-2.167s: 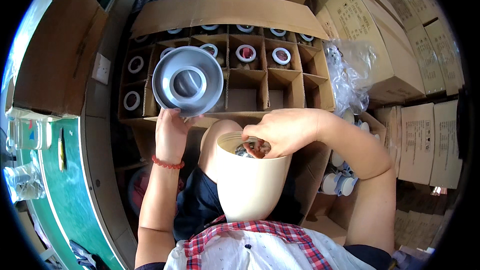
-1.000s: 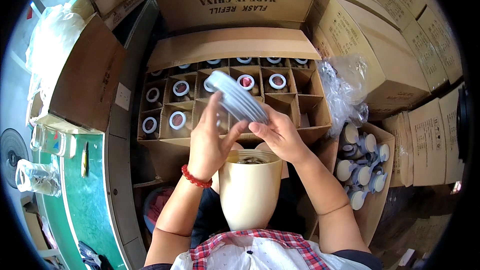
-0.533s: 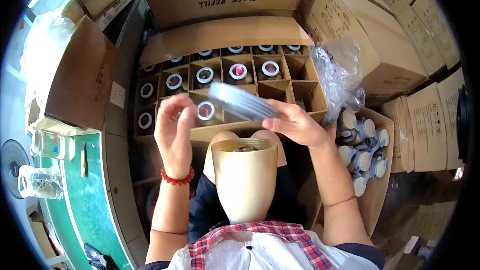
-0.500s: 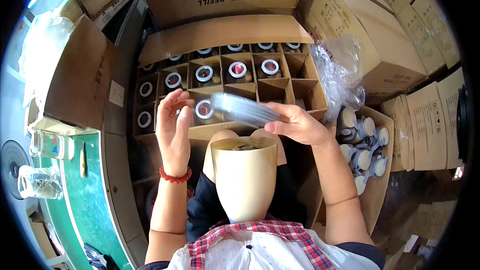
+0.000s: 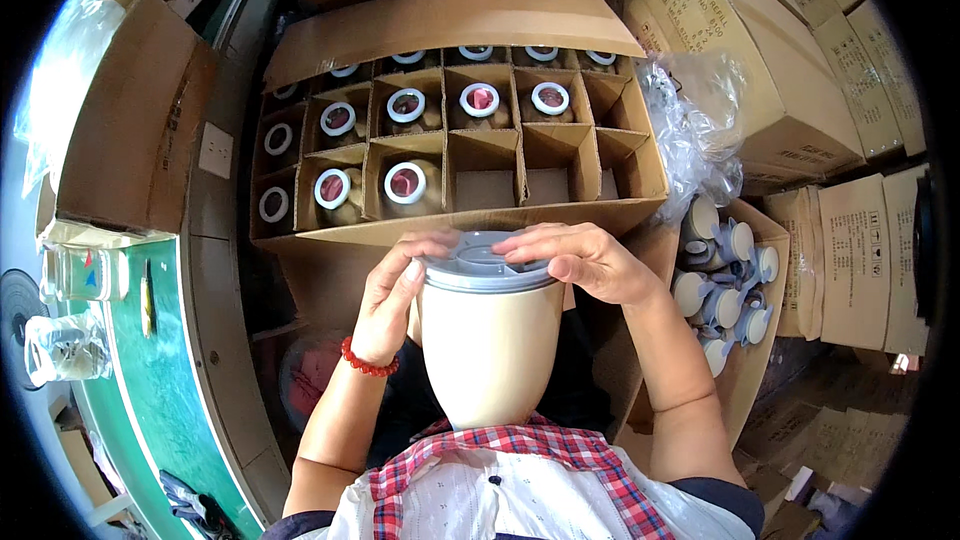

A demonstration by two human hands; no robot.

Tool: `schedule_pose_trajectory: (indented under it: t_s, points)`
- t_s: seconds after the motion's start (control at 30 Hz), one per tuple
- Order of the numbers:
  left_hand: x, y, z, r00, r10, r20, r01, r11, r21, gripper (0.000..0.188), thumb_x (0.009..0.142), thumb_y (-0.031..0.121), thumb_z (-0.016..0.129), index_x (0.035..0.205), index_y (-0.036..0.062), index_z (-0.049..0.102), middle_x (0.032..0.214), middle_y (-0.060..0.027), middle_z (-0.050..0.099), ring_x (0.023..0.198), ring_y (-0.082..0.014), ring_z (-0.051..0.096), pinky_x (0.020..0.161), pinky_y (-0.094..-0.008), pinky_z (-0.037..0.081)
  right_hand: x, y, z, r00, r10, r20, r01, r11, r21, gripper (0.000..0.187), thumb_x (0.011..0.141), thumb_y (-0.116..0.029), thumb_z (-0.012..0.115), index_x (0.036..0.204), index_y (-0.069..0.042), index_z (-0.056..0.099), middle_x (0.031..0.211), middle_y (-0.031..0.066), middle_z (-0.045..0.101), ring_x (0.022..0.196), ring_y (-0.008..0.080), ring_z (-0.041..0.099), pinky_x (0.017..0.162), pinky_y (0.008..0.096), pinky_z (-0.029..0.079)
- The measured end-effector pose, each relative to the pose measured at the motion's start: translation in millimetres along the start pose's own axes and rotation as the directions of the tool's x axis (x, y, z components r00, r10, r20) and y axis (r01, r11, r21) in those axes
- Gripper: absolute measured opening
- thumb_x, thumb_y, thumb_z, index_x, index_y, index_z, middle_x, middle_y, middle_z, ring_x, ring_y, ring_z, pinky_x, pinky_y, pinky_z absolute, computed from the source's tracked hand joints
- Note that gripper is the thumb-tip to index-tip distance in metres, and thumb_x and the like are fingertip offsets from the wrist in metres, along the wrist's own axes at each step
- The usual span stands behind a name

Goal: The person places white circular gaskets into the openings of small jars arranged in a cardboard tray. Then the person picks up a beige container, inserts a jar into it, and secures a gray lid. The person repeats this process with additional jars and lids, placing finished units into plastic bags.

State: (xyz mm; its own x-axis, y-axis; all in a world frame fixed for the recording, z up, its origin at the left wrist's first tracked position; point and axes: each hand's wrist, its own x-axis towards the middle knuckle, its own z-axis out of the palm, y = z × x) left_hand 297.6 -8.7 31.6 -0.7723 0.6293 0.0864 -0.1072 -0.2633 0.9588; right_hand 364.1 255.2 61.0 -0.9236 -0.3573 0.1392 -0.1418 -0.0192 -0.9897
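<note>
A cream-coloured flask body (image 5: 490,360), wide at the top and tapering below, stands upright against my lap. On its mouth sits a round grey plastic top piece (image 5: 485,268) with a recessed middle. My left hand (image 5: 395,285) is at the left side of this top piece, its fingers reaching over the rim and slightly blurred. From the right, my right hand (image 5: 590,260) lays its outstretched fingers on the grey piece, thumb near the rim. Both hands have their fingers extended rather than wrapped round it. The inside of the flask is hidden under the top piece.
Ahead stands an open divided carton (image 5: 480,225) of glass flask refills (image 5: 405,183) with pale rings. Several handled flask tops (image 5: 722,310) fill a carton at the right, beside crumpled clear plastic (image 5: 690,125). A green-topped table (image 5: 165,380) runs along the left.
The grey top piece, held in my right hand above the carton before, is now on the flask's mouth. My left hand has come down to its rim. The view has shifted slightly.
</note>
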Motion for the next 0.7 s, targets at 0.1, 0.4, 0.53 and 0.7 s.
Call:
schedule_pose_trajectory:
  t_s: [0.1,0.4,0.53,0.7]
  points:
    - [0,4,6,1.0,0.004,-0.03,-0.003,0.999,0.04,0.032,0.099,0.027,0.046,0.108,0.0009,0.061,0.118,-0.0162,0.058,0.123,-0.029,0.048,0.106,-0.0404,0.034,-1,2,2,0.998,-0.044,-0.052,0.041,0.998,-0.056,0.054,0.097,-0.048,0.048,0.11,0.001,0.069,0.112,0.0208,0.067,0.119,0.0337,0.056,0.101,0.0441,0.041]
    - [2,0,5,0.997,0.074,0.006,-0.074,0.986,0.152,0.04,0.099,0.034,0.041,0.102,-0.0014,0.06,0.109,-0.0187,0.059,0.112,-0.0298,0.051,0.102,-0.0418,0.035,-7,13,20,0.974,-0.162,-0.159,0.149,0.985,-0.09,0.046,0.098,-0.04,0.049,0.108,0.001,0.069,0.114,0.0156,0.068,0.118,0.0312,0.057,0.103,0.0432,0.039]
    - [3,-11,4,0.997,0.077,-0.022,-0.077,0.997,-0.003,0.046,0.098,0.04,0.038,0.099,-0.0019,0.058,0.106,-0.0207,0.058,0.111,-0.0329,0.051,0.1,-0.0447,0.036,-5,-14,39,0.965,-0.086,-0.249,0.031,0.976,-0.218,0.033,0.094,-0.028,0.06,0.107,0.001,0.069,0.111,0.015,0.069,0.112,0.0286,0.061,0.103,0.0422,0.039]
    - [-7,-8,6,0.996,0.048,-0.077,-0.041,0.996,0.084,0.046,0.098,0.038,0.038,0.098,-0.0026,0.06,0.105,-0.0204,0.061,0.11,-0.0328,0.052,0.099,-0.0435,0.037,-4,-5,29,0.978,-0.076,-0.195,0.066,0.996,-0.058,0.041,0.093,-0.037,0.059,0.103,0.0,0.071,0.11,0.0161,0.069,0.113,0.0303,0.06,0.105,0.0433,0.036]
